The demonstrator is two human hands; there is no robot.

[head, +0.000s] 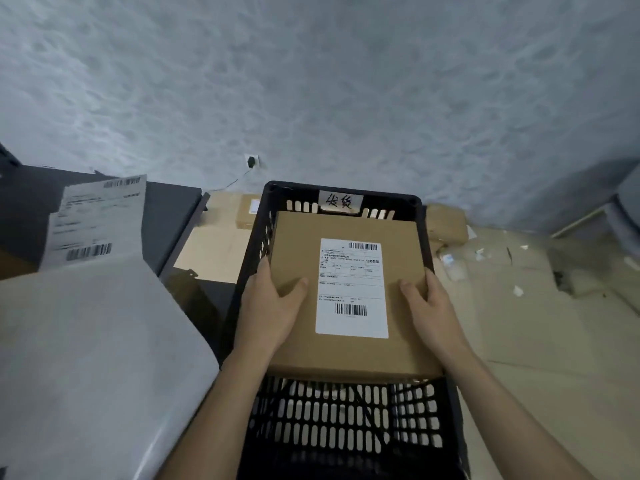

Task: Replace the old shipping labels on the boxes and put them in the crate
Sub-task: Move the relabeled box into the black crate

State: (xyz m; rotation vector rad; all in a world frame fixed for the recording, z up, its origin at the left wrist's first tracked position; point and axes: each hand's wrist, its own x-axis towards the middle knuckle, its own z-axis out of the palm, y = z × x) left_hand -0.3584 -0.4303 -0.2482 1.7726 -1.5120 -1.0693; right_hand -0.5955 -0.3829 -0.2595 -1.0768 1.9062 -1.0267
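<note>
left grip (268, 306): bare | right grip (434, 308): bare | forearms (232, 393): bare

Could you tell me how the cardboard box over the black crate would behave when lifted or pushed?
Probably stiff: the cardboard box shows straight edges though the left hand and right hand grip only its sides. Flat and wide, it should slide, not tip, inside the crate.

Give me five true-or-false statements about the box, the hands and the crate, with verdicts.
1. Both the left hand and the right hand hold the cardboard box. True.
2. The box's top is bare. False: a white label with barcodes is stuck on it.
3. The crate is black with slotted walls. True.
4. The crate's far rim carries no tag. False: a handwritten tag sits there.
5. A printed sheet lies to the left. True.
</note>
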